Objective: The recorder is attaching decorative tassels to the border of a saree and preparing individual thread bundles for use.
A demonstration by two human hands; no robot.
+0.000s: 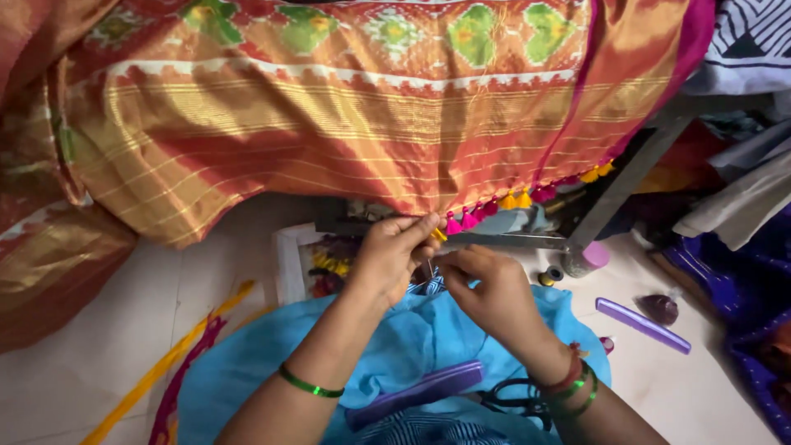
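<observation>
A: Where do we find the fabric's edge? 
B: The orange and gold fabric [346, 124] hangs above our lap; its tassels [494, 206] run along the hem.

A: And our hands? 
B: Left hand [394, 257] pinches a yellow tassel [439, 235] at the hem. Right hand [488, 288] grips a thin needle [430, 269] just beside it.

Both hands [391, 251] [486, 284] at tasselled edge of orange sari [329, 124], over blue cloth [412, 338].
</observation>
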